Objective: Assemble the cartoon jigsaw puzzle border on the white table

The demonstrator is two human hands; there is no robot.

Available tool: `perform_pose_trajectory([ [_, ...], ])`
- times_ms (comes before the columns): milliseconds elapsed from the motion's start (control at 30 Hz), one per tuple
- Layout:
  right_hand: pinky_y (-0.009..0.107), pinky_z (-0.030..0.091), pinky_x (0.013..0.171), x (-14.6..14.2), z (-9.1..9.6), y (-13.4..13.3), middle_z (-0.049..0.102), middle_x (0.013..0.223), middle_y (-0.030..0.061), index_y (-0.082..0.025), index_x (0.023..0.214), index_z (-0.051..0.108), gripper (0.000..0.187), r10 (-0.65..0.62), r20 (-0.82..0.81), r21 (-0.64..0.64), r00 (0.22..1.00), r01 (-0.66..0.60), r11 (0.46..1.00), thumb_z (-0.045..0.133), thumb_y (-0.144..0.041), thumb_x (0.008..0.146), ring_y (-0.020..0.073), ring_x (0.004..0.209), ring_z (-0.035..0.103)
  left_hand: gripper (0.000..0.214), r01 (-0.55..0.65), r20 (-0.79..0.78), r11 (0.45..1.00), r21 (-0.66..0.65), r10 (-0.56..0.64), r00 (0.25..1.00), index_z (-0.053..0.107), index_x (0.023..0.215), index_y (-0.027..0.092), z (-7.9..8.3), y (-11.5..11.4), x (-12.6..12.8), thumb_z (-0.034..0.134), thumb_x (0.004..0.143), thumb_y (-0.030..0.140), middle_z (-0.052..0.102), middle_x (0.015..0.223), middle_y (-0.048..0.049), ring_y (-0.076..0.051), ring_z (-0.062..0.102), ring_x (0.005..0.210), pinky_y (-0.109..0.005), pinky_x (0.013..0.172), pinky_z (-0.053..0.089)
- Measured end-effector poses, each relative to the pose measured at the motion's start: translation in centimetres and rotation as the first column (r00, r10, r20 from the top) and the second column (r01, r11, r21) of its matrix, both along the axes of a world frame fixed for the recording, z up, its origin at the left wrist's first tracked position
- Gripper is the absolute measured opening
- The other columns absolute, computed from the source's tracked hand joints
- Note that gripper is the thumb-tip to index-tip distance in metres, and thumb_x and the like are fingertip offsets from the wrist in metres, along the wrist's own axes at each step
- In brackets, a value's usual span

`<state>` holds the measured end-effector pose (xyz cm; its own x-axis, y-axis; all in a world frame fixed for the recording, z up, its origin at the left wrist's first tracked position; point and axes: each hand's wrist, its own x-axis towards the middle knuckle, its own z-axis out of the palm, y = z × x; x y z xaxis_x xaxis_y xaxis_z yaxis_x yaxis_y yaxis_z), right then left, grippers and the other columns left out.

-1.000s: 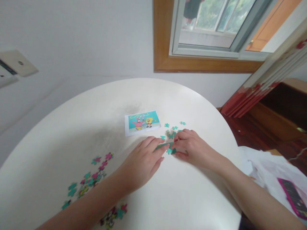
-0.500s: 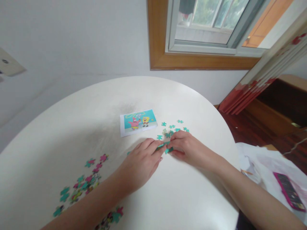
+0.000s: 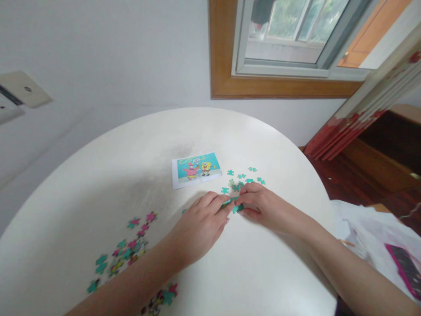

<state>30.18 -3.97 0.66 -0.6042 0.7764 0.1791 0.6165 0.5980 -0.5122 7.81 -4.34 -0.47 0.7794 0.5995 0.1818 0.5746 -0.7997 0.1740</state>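
My left hand (image 3: pixel 205 221) has its fingers bent together, thumb beneath, at a teal strip of puzzle pieces (image 3: pixel 226 202) that it mostly covers. Facing it, my right hand (image 3: pixel 263 202) pinches a teal puzzle piece (image 3: pixel 237 208) at the right end of that strip. Both sets of fingertips nearly touch, so how the pieces fit together there is hidden. Just beyond them lie several loose teal pieces (image 3: pixel 241 176). A small picture card (image 3: pixel 199 168) with cartoon figures on a teal ground rests behind my left hand.
Many pink, teal and yellow puzzle pieces (image 3: pixel 126 253) are scattered left of my left forearm, some partly behind it. The round white table (image 3: pixel 108 175) meets a wall with a window (image 3: pixel 289 44). White bags and a pink-edged phone (image 3: pixel 405 267) are at the right.
The view has shifted slightly left, so everything appears a little further right. Both hands stay at the teal strip, with only slight movement of the fingers and the piece at its right end.
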Motion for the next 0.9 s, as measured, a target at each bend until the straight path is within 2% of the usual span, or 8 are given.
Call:
perform_pose_trajectory([
  [533,0.033,0.052,0.084,0.22,-0.33,0.03,0.066,0.097,0.0095,-0.016,0.101,0.073,0.027,0.007,-0.01,0.007,1.0,-0.007,1.0,0.062,-0.002,0.081,0.0199,0.093,0.063,0.039,-0.002,0.05,1.0,-0.008,0.003,0.999,0.056,0.134,0.021,-0.14,0.06,-0.25,0.054,0.095,0.018,0.061,0.128,-0.0095,-0.028,0.052,0.115,-0.049,0.1,0.048],
  [733,0.034,0.052,0.083,0.06,0.05,-0.2,0.066,0.098,0.0095,-0.017,0.103,0.071,0.021,-0.021,0.002,-0.014,1.0,0.021,1.0,0.067,-0.011,0.083,0.0208,0.094,0.061,0.037,-0.007,0.041,1.0,-0.004,0.007,0.999,0.057,0.132,0.02,0.07,0.04,-0.14,0.054,0.095,0.018,0.062,0.128,-0.01,-0.027,0.053,0.114,-0.049,0.099,0.048],
  [900,0.034,0.051,0.083,-0.09,-0.27,-0.06,0.066,0.095,0.0091,-0.017,0.097,0.07,0.017,-0.027,0.014,0.007,1.0,0.027,1.0,0.065,-0.009,0.083,0.0206,0.092,0.061,0.038,-0.004,0.024,1.0,-0.006,0.004,1.0,0.056,0.134,0.02,0.0,-0.01,-0.18,0.053,0.096,0.02,0.061,0.13,-0.0094,-0.028,0.052,0.115,-0.048,0.1,0.048],
])
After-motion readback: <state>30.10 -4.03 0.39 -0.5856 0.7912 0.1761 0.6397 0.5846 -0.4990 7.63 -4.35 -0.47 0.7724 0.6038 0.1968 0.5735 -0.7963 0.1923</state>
